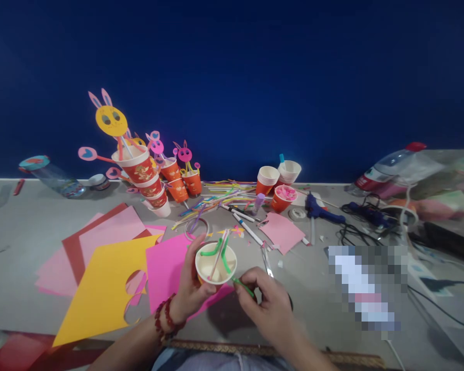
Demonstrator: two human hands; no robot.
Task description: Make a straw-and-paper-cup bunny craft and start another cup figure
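Observation:
My left hand is wrapped round a paper cup, whose open mouth is tilted toward me. Inside the cup stand bent green straws and a thin whitish stick. Just right of the cup's rim, my right hand pinches a green straw piece between thumb and fingers. Whether that piece joins the ones in the cup, I cannot tell. Scissors lie behind my right hand, which partly covers them.
Stacked red cups with rabbit figures stand back left. Pink and yellow paper lies left. Behind the cup are loose straws, markers and tape. A glue gun, cables and a bottle sit right.

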